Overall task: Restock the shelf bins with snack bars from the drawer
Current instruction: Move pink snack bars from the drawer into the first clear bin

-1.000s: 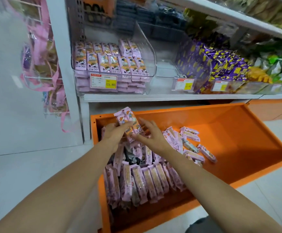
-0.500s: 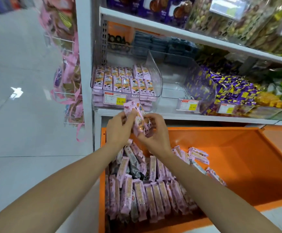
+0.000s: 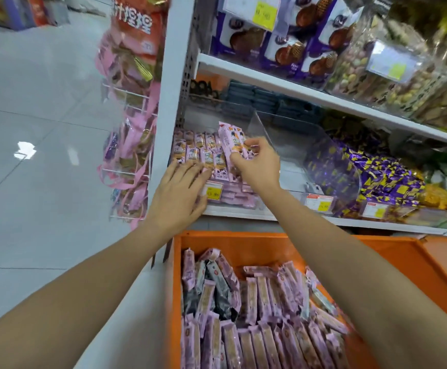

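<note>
The restock looks partway done, judging by how things lie. The shelf bin, at 12 o'clock from the drawer, already has rows of shelved bars standing on end. More pink packs are stacked flat beneath them, visible through the clear front wall. The orange drawer, at 6 o'clock in the view, holds a deep heap of loose bars, so plenty of stock remains to move. The neighbouring bin, at 3 o'clock from the first, appears almost bare. Whether it is meant for the same bars cannot be told. Further toward 3 o'clock, a bin of purple sweets is heaped full and needs nothing.

The step in hand seems to be seating one more handful.

The right hand is over the right end of the shelf bin. Its thumb and fingers are curled round a bundle of snack bars, the task's thing, which stands tilted above the shelved rows. Whether the bundle's lower end already rests among those rows is hidden by the fingers.

The left hand, at 8 o'clock from the right, grips nothing. Its fingers are straight and spread, laid flat against the bin's front. The fingertips reach the front row of bars and partly cover the price label. It looks to be steadying that row while the bundle goes in.
</note>
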A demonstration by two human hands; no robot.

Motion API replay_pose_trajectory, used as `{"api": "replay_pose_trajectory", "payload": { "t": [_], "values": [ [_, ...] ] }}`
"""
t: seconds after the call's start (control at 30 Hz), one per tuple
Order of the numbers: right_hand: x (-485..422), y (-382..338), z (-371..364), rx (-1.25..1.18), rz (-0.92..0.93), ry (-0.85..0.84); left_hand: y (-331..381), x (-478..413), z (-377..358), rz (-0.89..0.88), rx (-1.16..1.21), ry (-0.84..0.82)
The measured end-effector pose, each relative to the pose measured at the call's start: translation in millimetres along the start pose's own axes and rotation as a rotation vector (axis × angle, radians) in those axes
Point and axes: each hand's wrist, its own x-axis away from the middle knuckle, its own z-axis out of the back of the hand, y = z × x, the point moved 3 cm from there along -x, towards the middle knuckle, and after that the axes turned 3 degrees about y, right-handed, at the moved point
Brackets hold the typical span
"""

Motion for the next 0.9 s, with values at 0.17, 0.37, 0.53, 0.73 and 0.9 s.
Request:
{"api": "replay_pose_trajectory", "payload": {
  "t": [0.17, 0.37, 0.53, 0.73, 0.9],
  "values": [
    [-46.1, -3.6, -24.5, 0.139, -0.057, -0.011, -0.8, -1.5, -1.1, -0.026, 0.034, 0.059],
    [-73.0, -0.6, -60.4, 0.254, -0.095, -0.066, -5.7, -0.2, -8.8, -0.085, 0.073, 0.214],
    [-85.9, 1.0, -80.8, 0.384, -0.093, -0.087, -6.8, -0.5, -14.9, -0.096, 0.082, 0.241],
    [-89.9, 3.5, -95.7, 0.549, -0.059, -0.097, -8.5, -0.6, -18.4, -0.095, 0.070, 0.241],
    [-93.3, 14.0, -92.6, 0.644, -0.034, -0.147, -7.1, -0.9, -18.8, -0.082, 0.087, 0.248]
  ]
}}
